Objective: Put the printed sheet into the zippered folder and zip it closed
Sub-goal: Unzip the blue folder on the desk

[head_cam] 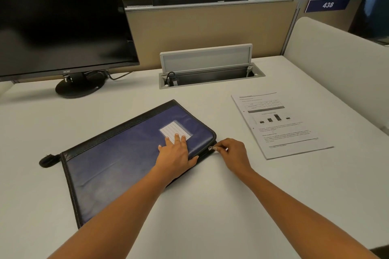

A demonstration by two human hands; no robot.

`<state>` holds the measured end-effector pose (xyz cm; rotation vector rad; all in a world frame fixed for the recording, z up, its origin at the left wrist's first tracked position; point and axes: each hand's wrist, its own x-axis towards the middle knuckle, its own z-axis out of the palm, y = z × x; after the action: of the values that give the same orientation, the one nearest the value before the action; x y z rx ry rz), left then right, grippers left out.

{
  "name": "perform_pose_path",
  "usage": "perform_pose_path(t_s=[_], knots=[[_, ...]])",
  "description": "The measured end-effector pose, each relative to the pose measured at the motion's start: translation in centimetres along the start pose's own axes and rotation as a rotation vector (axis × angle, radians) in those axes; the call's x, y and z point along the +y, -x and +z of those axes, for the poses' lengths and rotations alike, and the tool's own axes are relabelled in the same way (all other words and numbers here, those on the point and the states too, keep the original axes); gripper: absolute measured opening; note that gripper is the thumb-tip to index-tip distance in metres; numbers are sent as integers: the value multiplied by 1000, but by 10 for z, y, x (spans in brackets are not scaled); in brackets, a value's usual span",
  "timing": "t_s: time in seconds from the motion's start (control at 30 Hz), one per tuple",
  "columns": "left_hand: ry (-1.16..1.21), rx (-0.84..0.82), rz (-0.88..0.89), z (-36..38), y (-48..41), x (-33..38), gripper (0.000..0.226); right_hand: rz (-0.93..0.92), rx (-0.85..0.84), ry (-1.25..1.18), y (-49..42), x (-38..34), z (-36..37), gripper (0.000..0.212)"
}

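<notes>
Two hands on zippered folder (130, 151), mid-desk: left hand (175, 154) flat, pressing cover; right hand (232, 153) pinching zipper pull (211, 148). Printed sheet (280, 124) right side of desk, well apart. Risk: pull snagging at corner, folder sliding.

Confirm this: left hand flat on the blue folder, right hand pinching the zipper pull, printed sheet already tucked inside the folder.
One part is wrong. The head view shows the printed sheet lying on the desk, right of the folder, not inside. The left hand does press the cover and the right hand pinches the zipper pull.
</notes>
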<state>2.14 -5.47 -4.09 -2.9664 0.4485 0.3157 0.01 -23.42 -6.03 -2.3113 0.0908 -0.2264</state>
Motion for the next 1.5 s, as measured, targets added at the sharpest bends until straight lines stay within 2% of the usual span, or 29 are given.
perform_pose_path(t_s=[0.37, 0.6, 0.93, 1.13, 1.5], knots=[[-136, 11, 84, -2, 12, -7, 72, 68, 10, 2, -1, -6, -3, 17], [-132, 22, 71, 3, 11, -7, 69, 96, 24, -115, 11, -12, -1, 16], [-90, 11, 50, 5, 9, -6, 68, 97, 2, -127, 10, -11, -2, 16], [-35, 2, 37, 1, 3, -3, 69, -22, -104, -85, 23, -22, 18, 13], [4, -7, 38, -3, 0, -1, 70, -35, -106, -69, 12, -17, 12, 17]])
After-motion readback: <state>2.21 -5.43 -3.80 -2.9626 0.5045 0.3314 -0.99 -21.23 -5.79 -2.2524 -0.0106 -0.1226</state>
